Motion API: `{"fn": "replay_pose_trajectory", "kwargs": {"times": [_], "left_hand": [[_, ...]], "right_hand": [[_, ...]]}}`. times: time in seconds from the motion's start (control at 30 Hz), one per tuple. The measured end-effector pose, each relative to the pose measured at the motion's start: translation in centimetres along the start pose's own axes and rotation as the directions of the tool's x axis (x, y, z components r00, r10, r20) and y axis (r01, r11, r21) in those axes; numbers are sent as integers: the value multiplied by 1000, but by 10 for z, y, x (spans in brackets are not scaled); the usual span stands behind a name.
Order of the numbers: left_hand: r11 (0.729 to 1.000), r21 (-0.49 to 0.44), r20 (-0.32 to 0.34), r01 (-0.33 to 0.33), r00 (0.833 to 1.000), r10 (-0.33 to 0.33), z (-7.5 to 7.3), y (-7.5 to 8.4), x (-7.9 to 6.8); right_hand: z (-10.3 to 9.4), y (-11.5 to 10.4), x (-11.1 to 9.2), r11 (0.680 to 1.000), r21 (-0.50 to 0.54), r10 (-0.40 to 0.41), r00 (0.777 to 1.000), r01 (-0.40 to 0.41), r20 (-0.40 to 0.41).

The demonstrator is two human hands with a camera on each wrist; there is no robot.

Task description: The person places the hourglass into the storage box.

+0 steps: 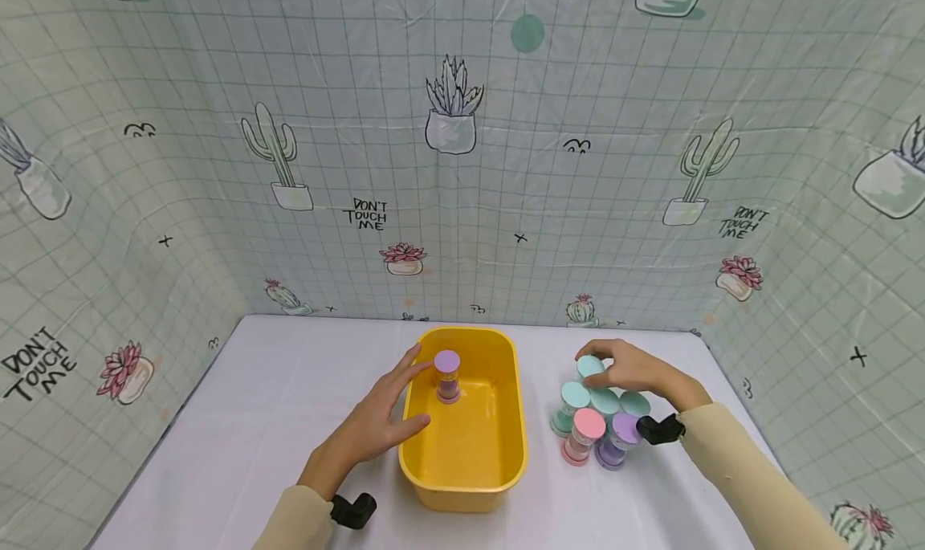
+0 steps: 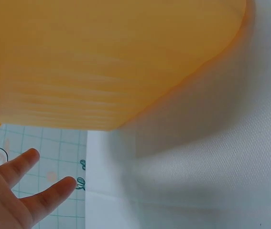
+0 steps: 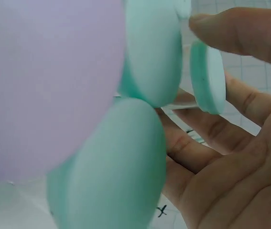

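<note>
A yellow plastic tub (image 1: 462, 498) stands mid-table, holding one sand timer with purple ends (image 1: 447, 363) near its far left corner. My left hand (image 1: 367, 425) is at the tub's left rim, fingers extended and spread, thumb reaching over the inside. In the left wrist view, the tub's outer wall (image 2: 116, 57) fills the top. On the right, my right hand (image 1: 636, 367) has thumb and fingers curled round the rearmost mint sand timer (image 1: 590, 364). Its mint cap (image 3: 211, 78) shows between thumb and fingers in the right wrist view; part of its body is hidden.
Beside the right hand cluster several more timers: mint ones (image 1: 575, 396), a pink one (image 1: 588, 424) and a purple one (image 1: 625, 429). A white cloth (image 1: 275, 405) covers the table. Patterned fabric (image 1: 470, 197) hangs behind and at both sides.
</note>
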State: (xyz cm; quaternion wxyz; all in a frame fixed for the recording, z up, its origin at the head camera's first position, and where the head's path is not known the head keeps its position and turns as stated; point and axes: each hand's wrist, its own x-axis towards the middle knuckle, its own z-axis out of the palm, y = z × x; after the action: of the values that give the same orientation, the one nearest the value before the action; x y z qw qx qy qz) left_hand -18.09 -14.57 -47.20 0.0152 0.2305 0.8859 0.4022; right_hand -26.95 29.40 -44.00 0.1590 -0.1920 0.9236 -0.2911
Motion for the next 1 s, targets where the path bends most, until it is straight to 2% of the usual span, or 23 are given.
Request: {"fn": "replay_pose_trajectory", "kwargs": {"times": [0.27, 0.6, 0.8, 1.0], "left_hand": [[1000, -5, 4, 13, 1000, -13, 0, 1, 1], [1000, 4, 2, 9, 1000, -9, 0, 2, 0], [1000, 3, 8, 20, 1000, -20, 0, 2, -1], [1000, 13, 9, 15, 1000, -15, 0, 2, 0]], "right_hand": [[-13, -8, -1, 999, 18, -36, 999, 37, -36], [-29, -30, 3, 997, 59, -42, 998, 45, -56], [-35, -51, 11, 995, 14, -99, 989, 101, -107], [-42, -77, 18, 994, 22, -107, 989, 110, -101]]}}
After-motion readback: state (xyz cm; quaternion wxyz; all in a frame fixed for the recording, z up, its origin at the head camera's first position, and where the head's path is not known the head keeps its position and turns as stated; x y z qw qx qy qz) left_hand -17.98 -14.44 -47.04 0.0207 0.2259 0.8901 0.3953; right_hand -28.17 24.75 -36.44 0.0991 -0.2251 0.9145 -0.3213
